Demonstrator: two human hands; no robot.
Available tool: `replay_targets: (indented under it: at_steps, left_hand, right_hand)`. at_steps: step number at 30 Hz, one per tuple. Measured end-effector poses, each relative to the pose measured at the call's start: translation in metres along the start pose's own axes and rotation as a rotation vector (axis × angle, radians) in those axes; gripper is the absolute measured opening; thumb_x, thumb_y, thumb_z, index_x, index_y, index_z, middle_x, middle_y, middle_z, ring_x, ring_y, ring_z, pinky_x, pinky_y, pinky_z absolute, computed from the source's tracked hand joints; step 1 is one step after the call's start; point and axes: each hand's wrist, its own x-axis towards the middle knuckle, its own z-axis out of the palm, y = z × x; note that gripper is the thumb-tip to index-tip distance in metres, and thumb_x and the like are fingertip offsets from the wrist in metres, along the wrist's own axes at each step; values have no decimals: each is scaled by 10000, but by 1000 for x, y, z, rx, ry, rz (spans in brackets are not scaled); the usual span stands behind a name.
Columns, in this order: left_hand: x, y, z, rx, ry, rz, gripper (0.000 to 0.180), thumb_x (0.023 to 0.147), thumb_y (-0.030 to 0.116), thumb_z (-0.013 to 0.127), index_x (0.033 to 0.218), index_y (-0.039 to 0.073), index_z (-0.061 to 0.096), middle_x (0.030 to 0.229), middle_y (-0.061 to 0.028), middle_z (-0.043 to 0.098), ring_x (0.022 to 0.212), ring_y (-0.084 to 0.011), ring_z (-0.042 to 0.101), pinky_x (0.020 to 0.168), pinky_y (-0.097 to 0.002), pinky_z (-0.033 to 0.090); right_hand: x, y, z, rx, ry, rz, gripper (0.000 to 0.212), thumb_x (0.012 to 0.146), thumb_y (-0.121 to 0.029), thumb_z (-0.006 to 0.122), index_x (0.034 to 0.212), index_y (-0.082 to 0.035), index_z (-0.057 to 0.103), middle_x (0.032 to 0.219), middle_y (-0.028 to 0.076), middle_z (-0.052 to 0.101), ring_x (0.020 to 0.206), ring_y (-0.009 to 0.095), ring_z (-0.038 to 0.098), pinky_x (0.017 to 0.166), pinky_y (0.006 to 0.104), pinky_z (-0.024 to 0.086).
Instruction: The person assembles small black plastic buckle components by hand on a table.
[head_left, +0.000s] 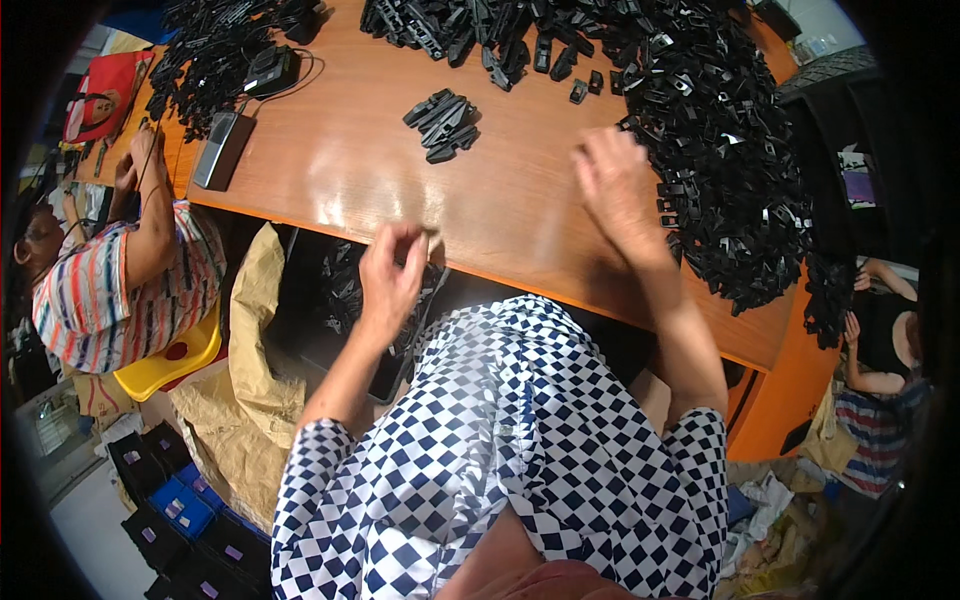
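Observation:
My left hand [392, 275] is over the front edge of the wooden table [350, 150], its fingers curled in toward the thumb. Whatever it may hold is too small or hidden to make out. Further right, my right hand [617, 185] hovers above the tabletop beside a big heap of small black plastic parts [720, 150]. Motion smears its fingers, which point toward the heap. Between the hands and farther off lies a small group of long black plastic pieces [442, 124], side by side.
More long black pieces [480, 30] cover the table's far side. At the left stand a grey box-shaped device [222, 150] and a black corded device [272, 70]. Below the edge is a dark bin of black parts [345, 290]. Co-workers [130, 280] sit left and right.

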Motion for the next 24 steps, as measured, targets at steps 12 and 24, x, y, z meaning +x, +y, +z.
replay_targets:
  at_steps: [12,24]
  left_hand:
    - [103,19,39,518,95,361,381,831,128,757,1186,127,620,958,-105,647,891,-327,618,790,-428,500]
    - [54,52,46,220,-392,376,218,930,157,673,1128,80,625,1050,-124,641,901,-351,674,757,-447,558]
  right_hand:
    - [57,53,-27,-395,-445,-16,297,849,32,601,1138,-29,634,1141,126,639,1063,305,599,886,446,431]
    - [62,88,-19,-182,-383,-191,369,847,100,565,1196,-14,520,1126,165,561,1118,367,579,934,445,521]
